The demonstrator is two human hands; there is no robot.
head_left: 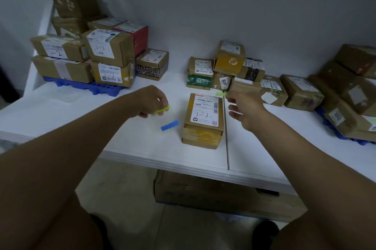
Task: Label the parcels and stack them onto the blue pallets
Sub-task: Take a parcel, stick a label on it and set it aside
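Observation:
A brown parcel (204,120) with a white shipping label marked "1-7" lies on the white table (142,144) in front of me. My left hand (151,102) hovers left of it, pinching a yellow-green sticker strip (162,110). My right hand (243,107) is just right of the parcel's far corner, holding a light green sticker (220,94) at its fingertips. A blue sticker strip (169,125) lies on the table left of the parcel. Stacked parcels (105,54) sit on a blue pallet (95,87) at the far left.
A loose group of small parcels (225,68) stands against the back wall. More boxes (350,95) are piled on a second blue pallet (333,127) at the right. A large cardboard box (213,190) sits on the floor under the table edge.

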